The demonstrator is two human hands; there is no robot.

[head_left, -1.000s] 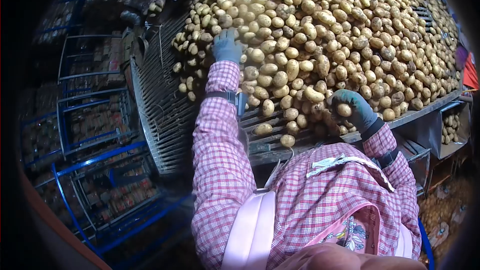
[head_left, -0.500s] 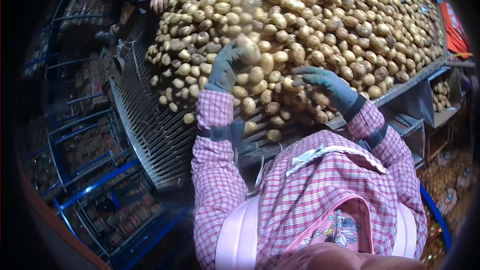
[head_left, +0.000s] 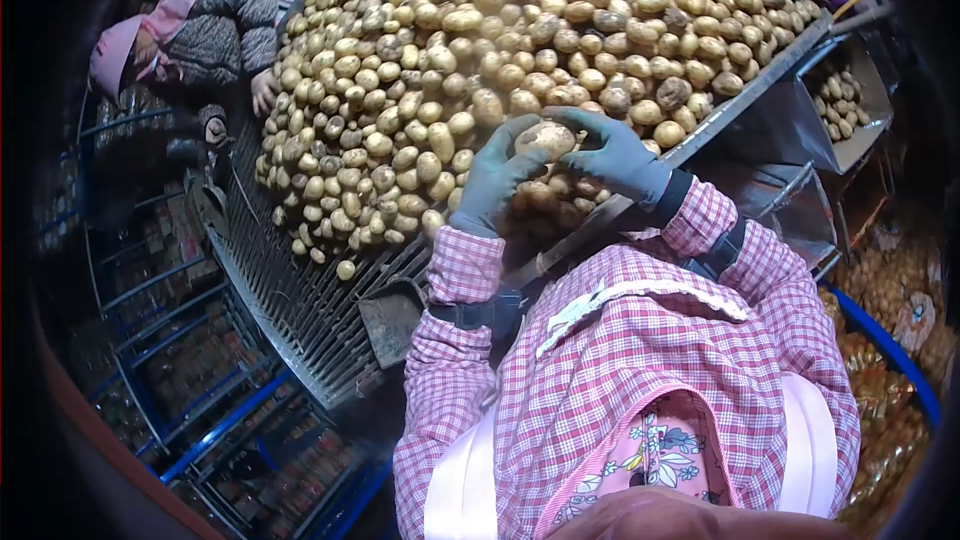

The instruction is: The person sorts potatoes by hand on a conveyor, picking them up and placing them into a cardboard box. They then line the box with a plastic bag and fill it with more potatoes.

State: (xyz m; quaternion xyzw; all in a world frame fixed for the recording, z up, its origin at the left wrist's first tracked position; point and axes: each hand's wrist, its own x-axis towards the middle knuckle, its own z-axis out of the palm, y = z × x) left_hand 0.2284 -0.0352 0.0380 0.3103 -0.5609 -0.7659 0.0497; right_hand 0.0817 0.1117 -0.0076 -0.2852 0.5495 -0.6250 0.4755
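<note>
A large pale potato (head_left: pixel 546 140) with dark soil marks sits between my two gloved hands, above the near edge of the heap. My left hand (head_left: pixel 498 172) curls its fingers and thumb around the potato's left side. From the right, my right hand (head_left: pixel 618 154) closes on the same potato, its fingertips over the top and its thumb near the lower side. Beneath and beyond both hands spreads a big heap of potatoes (head_left: pixel 400 90), some of them brown or dirty.
The heap lies on a slatted metal grate (head_left: pixel 290 290) with a metal edge (head_left: pixel 740 100) on the right. A box of potatoes (head_left: pixel 838 105) stands beyond that edge. At upper left, a co-worker (head_left: pixel 215 30) rests a hand on the heap. Blue-framed crates (head_left: pixel 180 340) line the left side.
My left hand has brought its potato down and right. My right hand has left the loose potatoes and met it at that potato. The view has shifted, showing more of the co-worker.
</note>
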